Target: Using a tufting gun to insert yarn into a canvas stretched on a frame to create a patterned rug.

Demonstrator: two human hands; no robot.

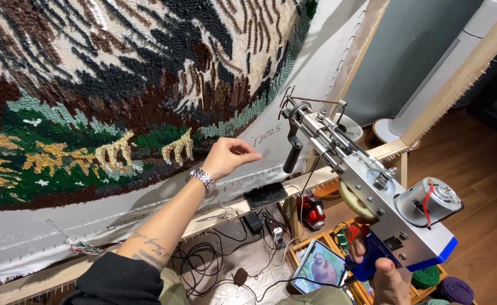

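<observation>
Tufted rug [107, 96] fills upper left and centre of frame: looped pile in brown, black, cream, green and ochre, stretched on pale backing cloth. Cloth border runs bare and smooth along the lower edge and up the right side.

Wooden frame [457, 79]: plain light timber, one rail slanting up the right, another crossing low under the cloth edge. Tack points show along the rails. Open room lies right of the rail, over bare wood floor [485, 186].

Tufting gun [367, 181], centre right: boxy metal body, blue plastic base, round motor at the back, slim steel nose aimed up-left. Nose tip sits just short of the cloth border, apart from it.

Left hand [226, 157], centre: fingers pinched closed at the cloth, below the pile edge; what they pinch is too small to tell. Metal watch [202, 178] on the wrist.

Right hand [381, 271], lower right: fingers wrapped shut around the gun's blue grip.

Below: tablet [319, 265], tangled black cables [214, 260], green yarn ball [426, 277].
</observation>
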